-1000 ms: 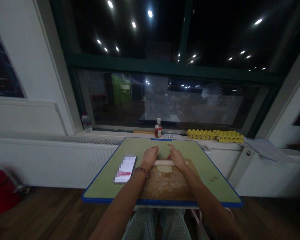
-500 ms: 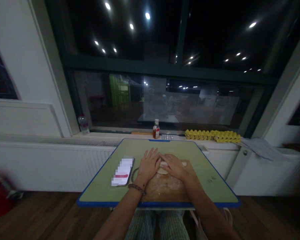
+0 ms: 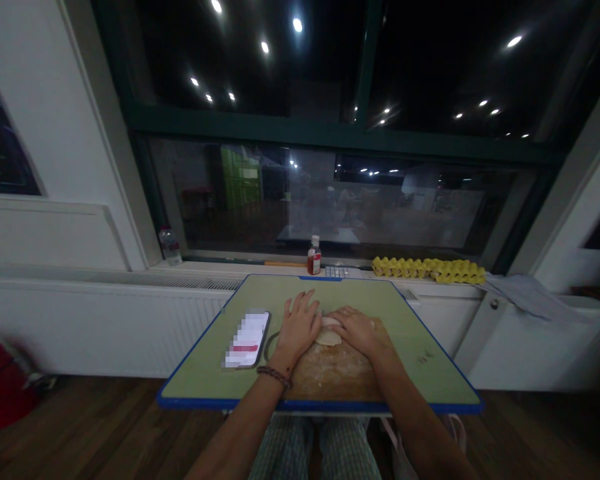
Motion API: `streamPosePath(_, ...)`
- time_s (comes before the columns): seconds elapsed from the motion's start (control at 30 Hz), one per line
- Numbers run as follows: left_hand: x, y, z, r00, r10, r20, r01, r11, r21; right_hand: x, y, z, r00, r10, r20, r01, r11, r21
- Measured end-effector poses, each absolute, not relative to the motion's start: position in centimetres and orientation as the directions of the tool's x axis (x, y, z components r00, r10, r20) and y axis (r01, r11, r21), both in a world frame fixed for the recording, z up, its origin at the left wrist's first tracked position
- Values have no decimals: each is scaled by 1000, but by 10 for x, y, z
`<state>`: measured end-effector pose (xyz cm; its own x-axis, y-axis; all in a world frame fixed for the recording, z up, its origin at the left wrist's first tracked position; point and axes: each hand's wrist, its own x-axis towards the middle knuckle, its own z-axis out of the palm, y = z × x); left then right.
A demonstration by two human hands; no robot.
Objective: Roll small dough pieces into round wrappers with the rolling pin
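My left hand (image 3: 299,328) lies palm down over the left part of a pale rolling pin (image 3: 329,322), its fingers stretched out and spread. Across from it, my right hand (image 3: 355,328) bends its fingers over the pin's right part. Most of the pin is hidden beneath my hands. A flattened pale piece of dough (image 3: 329,338) shows just below the pin, between my hands. Under the dough is a wooden board (image 3: 333,377) dusted with flour. A ring-like dark object (image 3: 270,347) peeks out left of my left wrist; I cannot make out what it is.
A phone (image 3: 249,340) with a lit screen lies left of the board on the green table (image 3: 420,380). On the sill behind are a small red-labelled bottle (image 3: 314,257), yellow egg trays (image 3: 427,269) and a clear plastic bottle (image 3: 170,247). A grey cloth (image 3: 530,297) lies right.
My hands have shifted slightly on the pin, and more of the dough shows between them. The fingers of my left hand are more spread. The whole view has moved a little.
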<state>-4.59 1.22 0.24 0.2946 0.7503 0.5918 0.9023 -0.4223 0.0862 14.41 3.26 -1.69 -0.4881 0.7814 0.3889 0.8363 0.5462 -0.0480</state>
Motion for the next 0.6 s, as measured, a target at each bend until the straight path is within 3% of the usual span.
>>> streamPosePath(0.2,-44,8,6,369,731,573,874,-483,54,134,17,-1,-317,877,361,943,331,26)
streamPosePath(0.43,-44,9,3,429,711,557,845,-533,30,143,15,9,-50,922,383,993,89,-83)
streamPosePath(0.6,-47,13,-6,433,757,489,848,-527,64,147,21,4,3,923,384,997,25,-70)
